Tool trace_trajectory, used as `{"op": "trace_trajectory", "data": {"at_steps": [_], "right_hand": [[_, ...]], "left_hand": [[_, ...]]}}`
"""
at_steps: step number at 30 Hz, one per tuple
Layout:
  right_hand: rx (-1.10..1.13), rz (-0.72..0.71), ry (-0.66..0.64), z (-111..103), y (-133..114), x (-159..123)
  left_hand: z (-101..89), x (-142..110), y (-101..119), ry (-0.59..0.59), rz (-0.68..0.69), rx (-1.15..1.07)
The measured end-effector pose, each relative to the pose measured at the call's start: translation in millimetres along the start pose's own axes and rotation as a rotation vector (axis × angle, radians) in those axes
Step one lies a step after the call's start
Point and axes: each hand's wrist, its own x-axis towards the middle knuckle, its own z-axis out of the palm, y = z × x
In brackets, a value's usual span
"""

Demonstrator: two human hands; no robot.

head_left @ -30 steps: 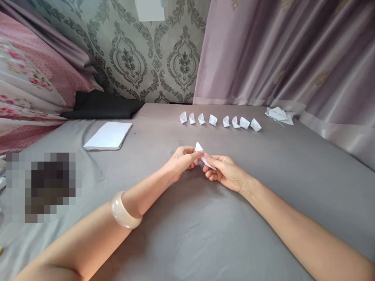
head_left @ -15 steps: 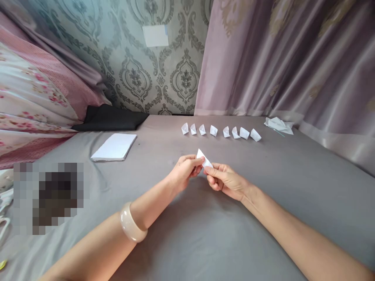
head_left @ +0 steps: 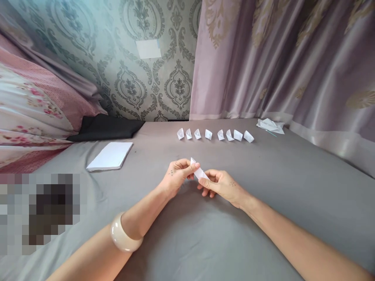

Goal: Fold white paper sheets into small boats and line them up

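Between my hands is a small folded piece of white paper (head_left: 200,173), held above the grey cloth (head_left: 187,242). My left hand (head_left: 178,175) pinches its upper left end, thumb on top. At the lower right end my right hand (head_left: 219,184) grips it between thumb and fingers; the undersides of the fingers are partly hidden. Beyond the hands stands a row of several small folded paper boats (head_left: 208,134). A pale bangle (head_left: 124,236) circles my left wrist.
To the left lies a stack of white paper (head_left: 110,155), with black folded fabric (head_left: 107,127) behind it. Loose white papers (head_left: 270,125) lie at the far right by the purple curtain (head_left: 234,62). A patterned wall (head_left: 129,78) closes the back.
The folded paper has turned from a pointed triangle to a narrower strip-like view as my fingers shifted on it. The camera view has tilted up slightly and moved right.
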Motion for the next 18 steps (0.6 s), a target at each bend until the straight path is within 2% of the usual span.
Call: {"op": "trace_trajectory", "data": {"at_steps": [8, 14, 18], "right_hand": [[-0.010, -0.044, 0.144, 3.2, 6.2, 1.7], [-0.030, -0.055, 0.150, 3.1, 8.1, 0.0], [-0.047, -0.057, 0.150, 5.8, 3.1, -1.6]], "left_hand": [[1.5, 0.4, 1.6, 0.034, 0.006, -0.025], [-4.0, 3.0, 2.5, 0.023, -0.006, -0.029], [-1.7, 2.5, 0.3, 0.054, 0.057, -0.056]]}}
